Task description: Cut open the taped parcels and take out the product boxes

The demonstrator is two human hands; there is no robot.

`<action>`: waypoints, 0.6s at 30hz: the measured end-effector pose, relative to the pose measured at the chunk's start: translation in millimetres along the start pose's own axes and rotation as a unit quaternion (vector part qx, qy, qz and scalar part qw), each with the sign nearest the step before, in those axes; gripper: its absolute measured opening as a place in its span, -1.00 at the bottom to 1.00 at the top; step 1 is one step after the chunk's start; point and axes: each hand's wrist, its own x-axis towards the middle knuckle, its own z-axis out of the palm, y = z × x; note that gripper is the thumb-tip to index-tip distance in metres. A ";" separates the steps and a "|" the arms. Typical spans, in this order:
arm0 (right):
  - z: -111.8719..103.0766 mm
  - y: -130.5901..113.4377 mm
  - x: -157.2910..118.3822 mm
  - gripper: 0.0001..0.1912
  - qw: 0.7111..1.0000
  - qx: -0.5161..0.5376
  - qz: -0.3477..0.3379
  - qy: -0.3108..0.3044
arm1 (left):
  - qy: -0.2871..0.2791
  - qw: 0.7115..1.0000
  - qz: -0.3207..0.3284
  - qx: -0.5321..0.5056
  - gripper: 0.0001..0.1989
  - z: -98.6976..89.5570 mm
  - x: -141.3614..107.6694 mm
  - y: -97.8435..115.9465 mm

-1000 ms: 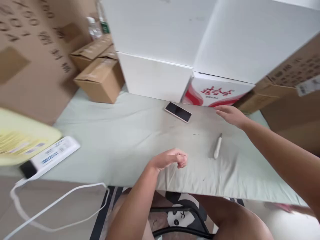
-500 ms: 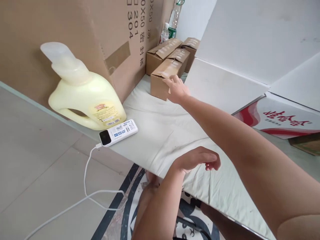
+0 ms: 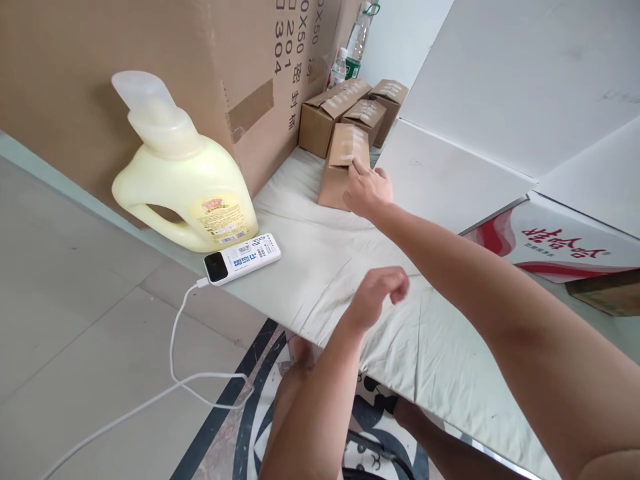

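Note:
My right hand [image 3: 369, 191] is at the near right end of a small brown cardboard box [image 3: 345, 150], gripping it, with fingers on its top and front faces. Clear tape runs along the lid of this box, which stands on the pale cloth cover [image 3: 320, 247]. Lower down, closer to my body, my left hand [image 3: 381, 293] hangs above the cloth. Its fingers are loosely curled, nothing is in them, and they are slightly blurred. Behind the held box are several similar taped boxes [image 3: 325, 117].
A yellow jug [image 3: 195, 183] and a white power bank [image 3: 243, 259] with a cable stand at the left edge. A large carton [image 3: 180, 40] rises behind them. Plastic bottles [image 3: 357, 43] are at the back. White panels [image 3: 460, 173] and a red-and-white box [image 3: 550, 240] lie right.
The front box has turned and now sits apart from the boxes behind, with my right hand on its near end. My left hand has moved up and left, toward the box.

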 end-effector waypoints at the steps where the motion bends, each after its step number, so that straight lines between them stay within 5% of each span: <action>1: -8.9 0.7 -21.2 -0.34 1.000 -0.008 -0.002 -0.002 | 0.074 0.996 0.035 0.032 -0.61 0.1 0.0 0.8; 5: -42.0 8.8 -128.1 -0.35 1.000 -0.016 -0.018 0.011 | 0.364 0.917 0.103 0.129 -0.71 -4.0 2.6 2.9; 7: -54.6 16.2 -194.3 -0.40 0.999 -0.021 -0.013 0.028 | 0.448 0.870 0.114 0.169 -0.82 -6.2 5.6 2.0; 9: -64.0 23.6 -268.6 -0.47 0.998 -0.021 0.002 0.054 | 0.472 0.851 0.116 0.200 -0.87 -5.6 9.3 -1.3; 11: -70.5 28.7 -346.1 -0.56 0.996 -0.004 0.016 0.088 | 0.428 0.869 0.097 0.229 -0.69 -0.5 13.0 -7.4; 14: -76.1 32.5 -445.9 -0.75 0.985 0.052 0.066 0.149 | 0.264 0.925 0.039 0.269 -0.55 16.2 18.5 -21.2; 16: -77.8 38.2 -486.6 -0.89 0.954 0.061 0.183 0.229 | 0.148 0.949 0.006 0.277 -0.62 31.2 22.8 -31.8; 18: -77.5 52.8 -503.6 -0.93 0.892 0.035 0.354 0.280 | 0.072 0.959 -0.006 0.273 -0.70 46.4 28.1 -42.2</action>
